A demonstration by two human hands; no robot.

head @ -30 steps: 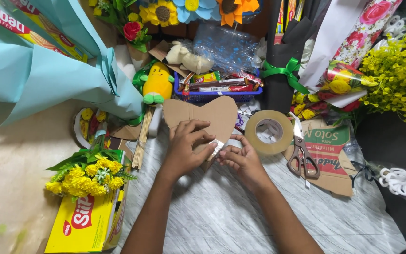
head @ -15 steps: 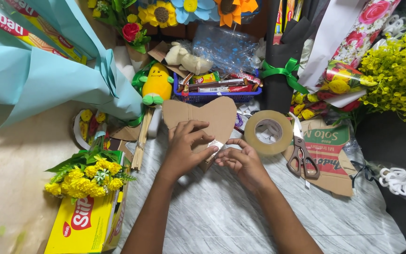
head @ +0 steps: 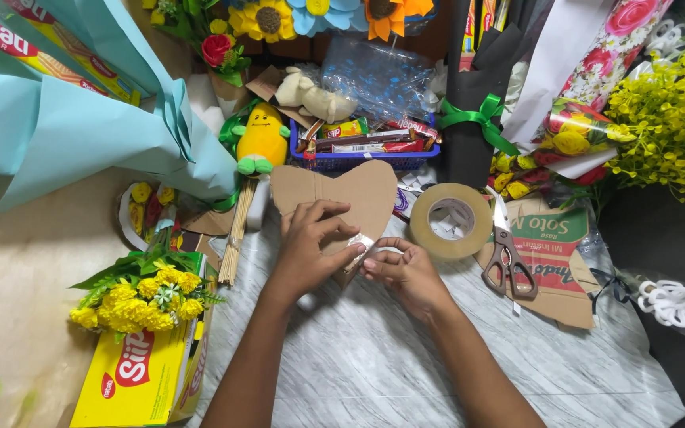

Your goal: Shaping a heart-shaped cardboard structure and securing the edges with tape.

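A heart-shaped brown cardboard cutout lies flat on the pale sheet in the middle. My left hand presses on its lower part, fingers spread over the cardboard. My right hand sits just to the right, pinching a small piece of clear tape at the heart's lower tip, which the hands mostly hide. A roll of clear tape lies right of the heart, with scissors beside it.
A blue basket of snack packets stands behind the heart. Bamboo skewers, a yellow plush toy, light blue wrapping paper, yellow flowers on a yellow box, and a flattened carton surround it.
Both hands stay at the heart's lower tip. The fingers shift slightly while working the tape piece; nothing else has moved.
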